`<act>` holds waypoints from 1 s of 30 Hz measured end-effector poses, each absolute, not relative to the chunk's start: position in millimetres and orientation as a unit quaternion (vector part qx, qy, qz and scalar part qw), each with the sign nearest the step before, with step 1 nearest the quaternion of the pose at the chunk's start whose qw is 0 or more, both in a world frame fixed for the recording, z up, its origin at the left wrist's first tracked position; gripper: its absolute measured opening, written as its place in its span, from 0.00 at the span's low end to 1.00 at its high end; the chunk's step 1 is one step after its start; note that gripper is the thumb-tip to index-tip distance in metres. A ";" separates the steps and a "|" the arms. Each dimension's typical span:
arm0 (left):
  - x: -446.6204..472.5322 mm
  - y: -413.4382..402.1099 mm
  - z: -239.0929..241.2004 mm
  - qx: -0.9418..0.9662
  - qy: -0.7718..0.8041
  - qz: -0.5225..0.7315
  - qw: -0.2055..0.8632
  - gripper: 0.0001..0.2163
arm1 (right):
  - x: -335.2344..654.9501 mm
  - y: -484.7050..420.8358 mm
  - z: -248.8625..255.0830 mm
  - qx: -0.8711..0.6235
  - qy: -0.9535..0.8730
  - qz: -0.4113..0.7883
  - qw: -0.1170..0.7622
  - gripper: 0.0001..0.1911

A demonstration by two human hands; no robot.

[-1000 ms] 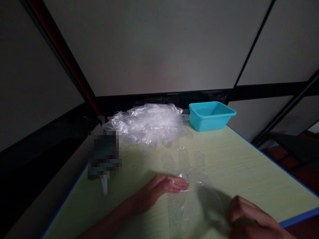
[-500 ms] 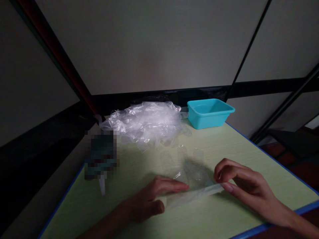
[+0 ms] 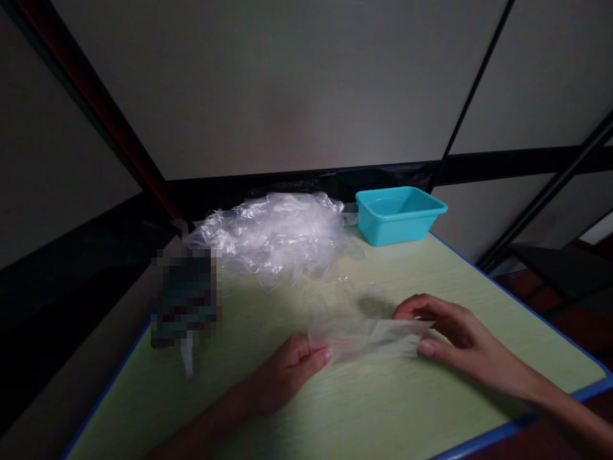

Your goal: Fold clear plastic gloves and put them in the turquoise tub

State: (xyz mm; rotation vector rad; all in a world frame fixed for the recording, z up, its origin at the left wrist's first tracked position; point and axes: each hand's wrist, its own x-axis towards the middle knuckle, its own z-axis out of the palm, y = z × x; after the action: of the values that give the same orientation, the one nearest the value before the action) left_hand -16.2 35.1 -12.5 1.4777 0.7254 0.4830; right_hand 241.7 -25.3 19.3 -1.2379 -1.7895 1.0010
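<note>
A clear disposable plastic glove (image 3: 368, 335) is raised at its cuff just above the table, its faint finger shapes stretching away from me. My left hand (image 3: 292, 367) pinches the cuff's left end between thumb and fingers. At the right end, my right hand (image 3: 445, 335) has its thumb and curled fingers apart; the cuff's corner lies in front of the fingers, without a visible pinch. Beyond the hands lies a heaped pile of thin clear plastic gloves (image 3: 282, 236).
A turquoise plastic basin (image 3: 395, 227) stands at the table's back right. On the left sits a dark, pixelated object (image 3: 186, 297) with a whitish strip below it. The pale green table (image 3: 364, 409) has a blue edge. Panelled walls rise behind.
The glove's cuff has been lifted and now faces me more broadly. My left hand has gone from lying flat to pinching it. My right thumb has parted from the fingers.
</note>
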 end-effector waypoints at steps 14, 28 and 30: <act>-14.8 44.4 -21.7 0.590 0.280 0.172 0.737 0.16 | 241.3 -21.3 4.5 -0.515 -0.724 0.383 0.251 0.11; -5.6 37.3 -18.9 0.387 0.340 0.225 0.827 0.13 | 236.1 -19.1 -5.3 -0.512 -0.636 0.482 0.318 0.10; -6.7 38.4 -18.7 0.363 0.345 0.243 0.831 0.15 | 234.9 -18.8 -7.3 -0.520 -0.610 0.496 0.334 0.14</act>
State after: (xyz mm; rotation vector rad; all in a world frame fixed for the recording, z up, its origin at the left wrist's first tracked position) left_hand -6.7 38.4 -18.7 0.7705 0.7320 0.5158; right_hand 234.9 -18.8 -7.3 -1.3568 -1.5923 1.2950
